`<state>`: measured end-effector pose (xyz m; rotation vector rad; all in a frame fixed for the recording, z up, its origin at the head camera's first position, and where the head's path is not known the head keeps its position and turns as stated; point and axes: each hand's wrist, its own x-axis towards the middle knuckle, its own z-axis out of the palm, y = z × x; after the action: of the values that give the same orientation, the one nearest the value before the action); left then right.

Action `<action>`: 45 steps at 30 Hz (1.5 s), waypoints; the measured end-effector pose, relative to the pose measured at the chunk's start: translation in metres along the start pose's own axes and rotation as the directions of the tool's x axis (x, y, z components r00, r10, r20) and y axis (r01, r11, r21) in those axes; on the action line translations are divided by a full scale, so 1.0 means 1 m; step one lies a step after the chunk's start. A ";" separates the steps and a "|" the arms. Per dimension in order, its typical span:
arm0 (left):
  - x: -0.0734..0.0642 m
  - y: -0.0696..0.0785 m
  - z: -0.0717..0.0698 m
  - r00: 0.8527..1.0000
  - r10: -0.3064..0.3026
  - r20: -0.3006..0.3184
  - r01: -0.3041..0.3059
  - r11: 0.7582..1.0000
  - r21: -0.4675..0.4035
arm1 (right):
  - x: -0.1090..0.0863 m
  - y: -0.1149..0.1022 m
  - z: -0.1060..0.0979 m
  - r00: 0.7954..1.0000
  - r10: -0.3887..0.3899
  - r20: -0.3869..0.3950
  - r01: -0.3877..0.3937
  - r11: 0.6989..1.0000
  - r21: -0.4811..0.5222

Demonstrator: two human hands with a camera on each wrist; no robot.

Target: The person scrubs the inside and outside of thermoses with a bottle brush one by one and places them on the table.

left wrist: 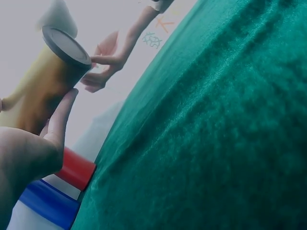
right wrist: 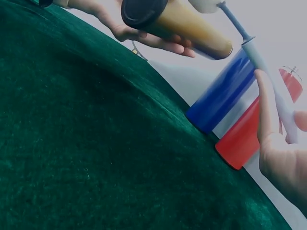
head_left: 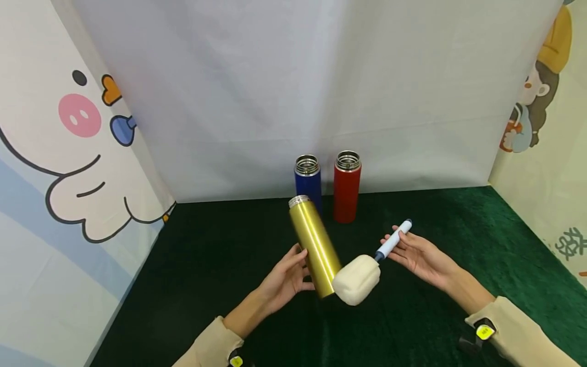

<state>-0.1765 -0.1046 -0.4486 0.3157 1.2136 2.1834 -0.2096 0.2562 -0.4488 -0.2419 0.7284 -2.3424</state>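
Note:
In the head view my left hand grips a gold thermos bottle around its lower half, above the cloth. The bottle leans left with its uncapped mouth at the top; its flat base shows in the left wrist view. My right hand holds the light blue handle of a bottle brush between thumb and fingers. The brush's cream sponge head hangs down to the left, outside the bottle and overlapping its lower end in the head view. Whether sponge and bottle touch, I cannot tell.
A blue thermos bottle and a red thermos bottle stand upright and uncapped at the back of the dark green cloth. Behind them hangs a pale grey curtain. Printed cartoon panels flank both sides.

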 end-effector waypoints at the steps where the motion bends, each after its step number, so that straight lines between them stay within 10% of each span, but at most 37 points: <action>1: 0.000 0.000 0.000 1.000 -0.007 0.002 0.007 1.000 -0.005 | 0.001 0.000 0.000 1.000 -0.006 -0.020 0.006 1.000 -0.002; 17: -0.002 -0.012 0.007 0.992 -0.114 0.061 0.111 0.992 0.050 | 0.035 -0.005 0.021 0.930 -0.119 -0.348 0.253 0.893 0.371; 36: -0.001 -0.003 0.006 0.999 -0.034 -0.010 0.033 0.996 -0.086 | -0.004 0.015 -0.001 0.993 0.027 -0.111 -0.030 0.999 -0.023; 45: -0.001 -0.012 0.010 0.998 -0.060 0.020 0.061 0.997 -0.042 | 0.019 0.002 0.009 0.962 0.002 -0.274 0.059 0.975 0.212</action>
<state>-0.1662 -0.0936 -0.4535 0.2775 1.1502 2.1464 -0.2202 0.2385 -0.4431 0.1726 0.5888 -2.4878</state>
